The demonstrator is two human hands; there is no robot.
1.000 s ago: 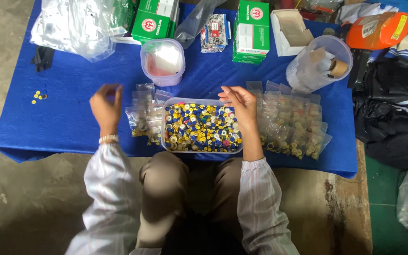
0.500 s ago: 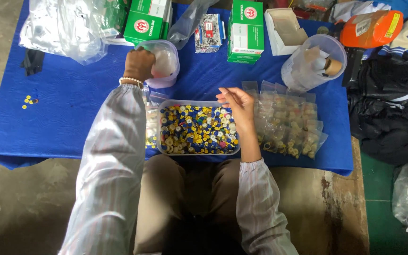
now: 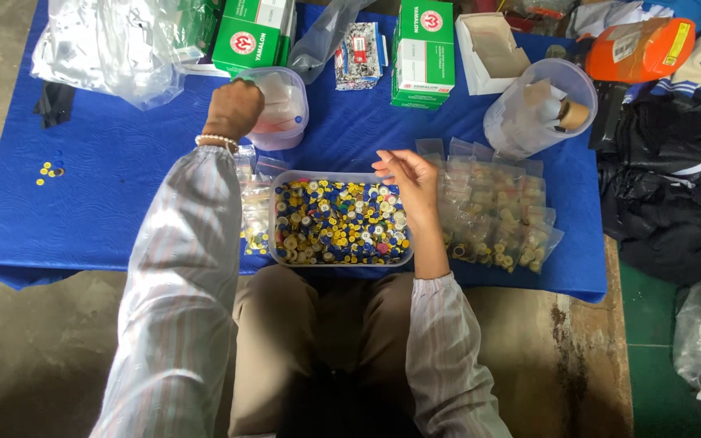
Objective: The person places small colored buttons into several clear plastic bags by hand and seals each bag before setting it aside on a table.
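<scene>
Buttons (image 3: 338, 223) filled a clear tray below the right hand (image 3: 410, 174), fingers loosely pinched together; left hand (image 3: 233, 109) gripped a plastic tub (image 3: 285, 109)

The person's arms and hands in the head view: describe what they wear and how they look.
Both arms are covered by long, loose, pale sleeves with fine pinkish and bluish vertical stripes, ending in buttoned-looking cuffs at the wrists. The left hand is bare, with a thin bracelet of small pale beads just above its cuff. The right hand is bare too; no bracelet, ring or glove shows on it.
</scene>
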